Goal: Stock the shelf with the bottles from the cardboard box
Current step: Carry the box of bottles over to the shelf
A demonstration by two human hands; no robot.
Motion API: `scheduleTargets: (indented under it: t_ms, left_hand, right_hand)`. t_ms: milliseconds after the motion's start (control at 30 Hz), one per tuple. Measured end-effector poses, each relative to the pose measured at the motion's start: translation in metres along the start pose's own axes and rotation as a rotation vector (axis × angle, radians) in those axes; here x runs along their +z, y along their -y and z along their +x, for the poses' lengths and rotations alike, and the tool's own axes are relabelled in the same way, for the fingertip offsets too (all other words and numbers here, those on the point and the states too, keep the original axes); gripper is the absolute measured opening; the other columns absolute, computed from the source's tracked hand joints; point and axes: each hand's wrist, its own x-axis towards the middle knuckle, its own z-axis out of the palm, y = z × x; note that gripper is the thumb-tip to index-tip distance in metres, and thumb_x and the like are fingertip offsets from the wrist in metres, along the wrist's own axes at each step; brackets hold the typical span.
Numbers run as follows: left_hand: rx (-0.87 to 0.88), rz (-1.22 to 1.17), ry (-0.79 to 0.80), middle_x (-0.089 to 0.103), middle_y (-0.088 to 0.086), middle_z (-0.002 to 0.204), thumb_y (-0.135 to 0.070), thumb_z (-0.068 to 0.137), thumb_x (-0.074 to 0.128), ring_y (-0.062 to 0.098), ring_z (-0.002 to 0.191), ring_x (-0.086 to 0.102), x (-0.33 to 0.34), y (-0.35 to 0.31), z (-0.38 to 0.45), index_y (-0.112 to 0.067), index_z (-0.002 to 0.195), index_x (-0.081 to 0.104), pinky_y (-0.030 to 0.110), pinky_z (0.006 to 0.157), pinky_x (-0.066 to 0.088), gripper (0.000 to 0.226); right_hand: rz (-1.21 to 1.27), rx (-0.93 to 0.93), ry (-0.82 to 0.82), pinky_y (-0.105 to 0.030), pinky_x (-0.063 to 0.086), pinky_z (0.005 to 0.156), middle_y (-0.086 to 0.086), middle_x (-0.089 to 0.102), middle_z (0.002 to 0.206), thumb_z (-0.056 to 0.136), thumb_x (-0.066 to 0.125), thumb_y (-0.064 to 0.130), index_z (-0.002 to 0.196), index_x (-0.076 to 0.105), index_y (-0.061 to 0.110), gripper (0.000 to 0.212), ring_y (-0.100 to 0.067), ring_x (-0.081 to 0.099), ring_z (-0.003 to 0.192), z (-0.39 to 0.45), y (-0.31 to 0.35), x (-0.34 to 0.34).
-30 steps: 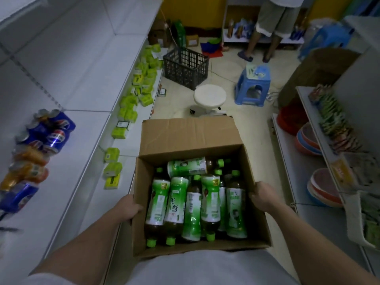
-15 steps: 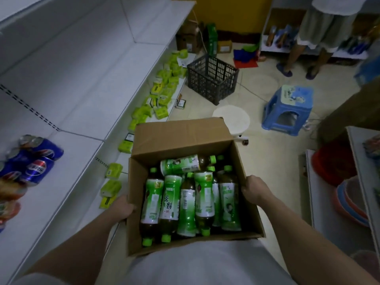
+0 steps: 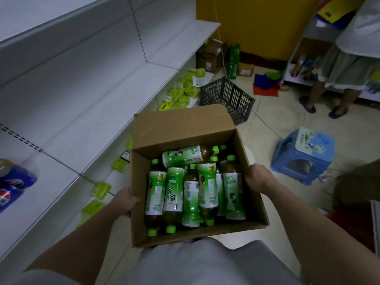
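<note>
An open cardboard box (image 3: 181, 128) is carried against my body, its far flap standing up. Inside lie several green-labelled tea bottles (image 3: 174, 194) with green caps, mostly side by side, one (image 3: 185, 156) across the far end. My left hand (image 3: 125, 200) grips the box's left wall, fingers curled under the side. My right hand (image 3: 257, 177) grips the right wall. The white shelf unit (image 3: 86, 99) runs along my left with bare boards.
Blue cans (image 3: 12, 182) lie on the shelf at far left. Small yellow-green packs (image 3: 181, 93) sit on the lowest shelf. On the floor stand a dark plastic crate (image 3: 228, 97) and a blue stool (image 3: 304, 155). A person's legs (image 3: 329, 95) are at the back right.
My view has swung left and moved forward along the aisle with the box; the blue cans have slid toward the left edge, and the right-hand shelf has left the view. Both hands keep their hold.
</note>
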Motion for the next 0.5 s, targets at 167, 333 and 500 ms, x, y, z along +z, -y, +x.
scheduleTargets:
  t_ms: [167, 333, 500]
  left_hand:
    - [-0.021, -0.071, 0.029, 0.068, 0.020, 0.082, -0.007, 0.084, 0.062, 0.033, 0.063, 0.069, -0.004, -0.063, 0.079, -0.004, 0.089, 0.062, 0.036, 0.045, 0.057, 0.005]
    - [-0.011, -0.111, 0.065, 0.065, 0.009, 0.062, -0.006, 0.081, 0.062, 0.018, 0.042, 0.064, -0.031, -0.146, 0.169, -0.013, 0.066, 0.062, 0.026, 0.034, 0.048, 0.016]
    - [-0.025, -0.109, 0.094, 0.064, 0.010, 0.066, -0.005, 0.083, 0.060, 0.020, 0.053, 0.063, -0.056, -0.191, 0.220, -0.013, 0.065, 0.061, 0.024, 0.037, 0.047, 0.020]
  right_hand:
    - [-0.061, -0.007, 0.000, -0.034, 0.047, 0.075, -0.024, 0.064, 0.111, 0.088, 0.051, 0.015, 0.106, 0.061, -0.003, 0.028, -0.039, 0.062, 0.101, 0.098, 0.012, -0.031]
    - [-0.103, 0.044, -0.026, -0.039, 0.051, 0.078, -0.025, 0.064, 0.109, 0.088, 0.051, 0.016, 0.105, 0.061, -0.003, 0.027, -0.041, 0.062, 0.099, 0.204, 0.042, -0.086]
    - [-0.146, 0.074, 0.000, -0.034, 0.046, 0.075, -0.024, 0.063, 0.114, 0.090, 0.053, 0.018, 0.109, 0.059, -0.001, 0.028, -0.040, 0.061, 0.103, 0.273, 0.078, -0.122]
